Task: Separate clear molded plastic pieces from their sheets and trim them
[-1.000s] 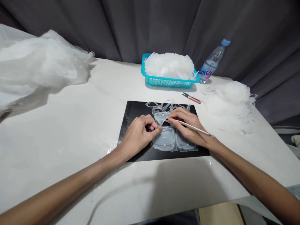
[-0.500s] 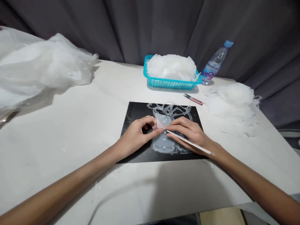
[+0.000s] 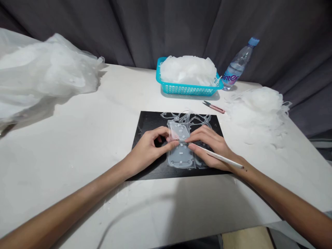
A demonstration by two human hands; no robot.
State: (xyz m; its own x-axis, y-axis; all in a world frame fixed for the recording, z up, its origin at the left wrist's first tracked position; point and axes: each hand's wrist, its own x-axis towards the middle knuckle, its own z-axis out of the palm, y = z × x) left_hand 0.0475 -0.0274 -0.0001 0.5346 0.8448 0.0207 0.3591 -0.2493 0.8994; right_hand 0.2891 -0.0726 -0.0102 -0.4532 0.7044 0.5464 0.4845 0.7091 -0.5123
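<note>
A translucent silicone sheet (image 3: 181, 157) with moulded pads lies on a black mat (image 3: 150, 121) in the middle of the white table. My left hand (image 3: 150, 147) pinches the sheet's upper left part, fingers curled. My right hand (image 3: 210, 147) grips a thin white stick (image 3: 223, 158) like a pen, its tip resting on the sheet near my left fingertips. Thin trimmed strips of the sheet (image 3: 192, 118) curl at the mat's far edge.
A turquoise basket (image 3: 181, 90) heaped with white pieces stands behind the mat. A water bottle (image 3: 238, 67) is to its right. Small pink snips (image 3: 214, 108) lie by a loose white pile (image 3: 256, 110). A big clear plastic bag (image 3: 38, 76) fills the left.
My right hand has shifted slightly down and toward my left fingers, laying the stick flatter across the sheet. My left hand keeps its pinch. The view has moved a little.
</note>
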